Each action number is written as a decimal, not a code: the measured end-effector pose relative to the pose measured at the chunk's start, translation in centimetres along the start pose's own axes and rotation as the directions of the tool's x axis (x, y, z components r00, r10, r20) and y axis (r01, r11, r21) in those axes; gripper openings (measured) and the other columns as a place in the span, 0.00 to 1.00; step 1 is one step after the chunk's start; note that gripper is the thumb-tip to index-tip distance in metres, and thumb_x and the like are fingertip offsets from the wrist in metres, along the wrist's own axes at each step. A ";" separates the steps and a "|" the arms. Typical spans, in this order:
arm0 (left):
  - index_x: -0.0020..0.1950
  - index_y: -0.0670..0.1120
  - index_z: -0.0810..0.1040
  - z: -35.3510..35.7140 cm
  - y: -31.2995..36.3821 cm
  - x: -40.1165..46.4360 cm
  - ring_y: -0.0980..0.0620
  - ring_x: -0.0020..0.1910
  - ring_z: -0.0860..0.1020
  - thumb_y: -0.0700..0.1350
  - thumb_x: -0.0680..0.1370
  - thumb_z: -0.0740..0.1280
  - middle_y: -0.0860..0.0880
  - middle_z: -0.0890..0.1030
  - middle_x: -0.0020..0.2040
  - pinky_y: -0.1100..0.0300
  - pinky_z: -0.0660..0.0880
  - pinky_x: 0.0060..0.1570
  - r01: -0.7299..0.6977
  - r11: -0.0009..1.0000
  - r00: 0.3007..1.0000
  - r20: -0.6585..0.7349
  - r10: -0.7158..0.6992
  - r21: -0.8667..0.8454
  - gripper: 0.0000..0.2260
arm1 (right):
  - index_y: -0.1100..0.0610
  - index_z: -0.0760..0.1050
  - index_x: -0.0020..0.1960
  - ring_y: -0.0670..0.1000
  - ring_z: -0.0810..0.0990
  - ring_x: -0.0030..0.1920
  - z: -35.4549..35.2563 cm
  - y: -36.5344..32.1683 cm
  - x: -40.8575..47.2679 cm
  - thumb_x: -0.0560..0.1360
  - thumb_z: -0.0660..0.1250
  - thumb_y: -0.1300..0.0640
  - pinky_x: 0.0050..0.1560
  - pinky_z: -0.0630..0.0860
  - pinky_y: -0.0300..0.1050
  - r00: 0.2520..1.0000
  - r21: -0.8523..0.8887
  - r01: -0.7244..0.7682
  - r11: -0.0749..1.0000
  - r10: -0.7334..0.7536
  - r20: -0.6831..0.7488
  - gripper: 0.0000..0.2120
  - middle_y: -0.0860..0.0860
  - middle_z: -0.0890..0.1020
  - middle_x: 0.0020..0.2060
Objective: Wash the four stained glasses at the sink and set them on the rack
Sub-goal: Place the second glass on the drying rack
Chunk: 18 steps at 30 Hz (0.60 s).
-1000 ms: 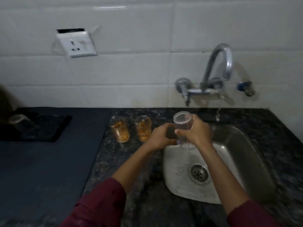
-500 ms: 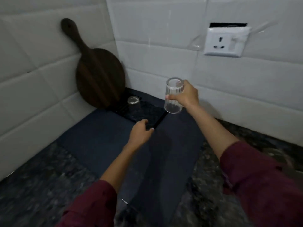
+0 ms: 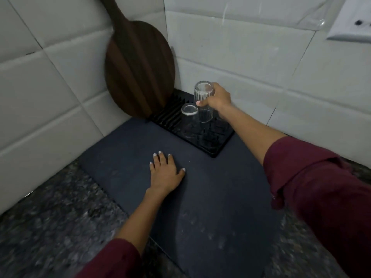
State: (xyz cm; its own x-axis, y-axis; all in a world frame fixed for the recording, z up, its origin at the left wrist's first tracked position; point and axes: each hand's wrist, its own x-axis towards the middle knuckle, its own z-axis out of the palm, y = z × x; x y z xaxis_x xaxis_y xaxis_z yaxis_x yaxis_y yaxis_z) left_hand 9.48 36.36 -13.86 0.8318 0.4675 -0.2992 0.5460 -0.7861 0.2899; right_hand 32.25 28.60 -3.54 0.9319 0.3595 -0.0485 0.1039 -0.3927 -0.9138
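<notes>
A black ribbed rack point(image 3: 218, 146) sits in the corner on a dark mat. One clear glass point(image 3: 188, 121) stands upside down on it. My right hand point(image 3: 217, 100) grips a second clear ribbed glass point(image 3: 203, 103), held upside down just above the rack and right beside the first glass. Whether its rim touches the rack is not clear. My left hand point(image 3: 164, 173) lies flat and open on the mat, in front of the rack. The sink and the stained glasses are out of view.
A round dark wooden board point(image 3: 138, 73) leans against the tiled wall just left of the rack. The dark mat point(image 3: 210, 197) covers the speckled stone counter point(image 3: 50, 227). A white wall socket point(image 3: 351, 23) is at the upper right.
The view swung from the sink to the corner. My right hand carried the clean glass over and lowered it beside the glass on the rack. My left hand came down flat on the mat.
</notes>
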 end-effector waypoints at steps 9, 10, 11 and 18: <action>0.78 0.41 0.47 -0.4 0.1 0.6 0.37 0.77 0.39 0.58 0.80 0.57 0.36 0.41 0.78 0.42 0.43 0.75 0.006 1.000 0.999 0.038 -0.007 0.010 0.35 | 0.56 0.71 0.64 0.56 0.75 0.60 0.6 1.0 1.7 0.61 0.78 0.65 0.62 0.74 0.49 0.998 0.003 -0.055 0.998 0.055 0.040 0.34 0.55 0.79 0.59; 0.78 0.41 0.47 -0.4 0.0 0.6 0.37 0.77 0.40 0.58 0.80 0.57 0.36 0.42 0.78 0.42 0.43 0.75 0.004 1.000 0.999 0.035 -0.005 0.014 0.35 | 0.56 0.70 0.64 0.56 0.75 0.60 0.5 1.3 1.8 0.61 0.77 0.66 0.62 0.74 0.49 0.997 0.023 -0.070 0.997 0.069 0.041 0.34 0.55 0.79 0.59; 0.78 0.41 0.48 -0.4 0.0 0.6 0.37 0.77 0.40 0.58 0.80 0.57 0.36 0.42 0.78 0.42 0.44 0.75 0.004 1.000 0.999 0.034 -0.004 0.017 0.35 | 0.56 0.69 0.64 0.56 0.75 0.60 0.4 1.5 1.9 0.62 0.77 0.66 0.62 0.74 0.49 0.996 0.031 -0.075 0.997 0.073 0.047 0.34 0.55 0.78 0.60; 0.78 0.40 0.50 -0.9 0.9 0.4 0.37 0.77 0.42 0.55 0.80 0.60 0.36 0.45 0.78 0.42 0.47 0.75 0.038 0.998 0.998 0.047 -0.036 -0.048 0.34 | 0.59 0.63 0.67 0.57 0.73 0.61 -0.2 1.3 1.7 0.65 0.71 0.69 0.55 0.73 0.49 0.975 -0.022 -0.109 0.994 0.111 0.193 0.33 0.57 0.75 0.60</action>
State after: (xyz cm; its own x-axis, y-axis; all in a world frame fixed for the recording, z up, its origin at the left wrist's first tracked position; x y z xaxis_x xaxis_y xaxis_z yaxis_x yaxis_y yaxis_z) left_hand 10.36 36.21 -12.92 0.8062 0.4756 -0.3521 0.5814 -0.7474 0.3217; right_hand 34.05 28.50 -4.76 0.8531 0.4700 -0.2265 0.0096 -0.4481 -0.8939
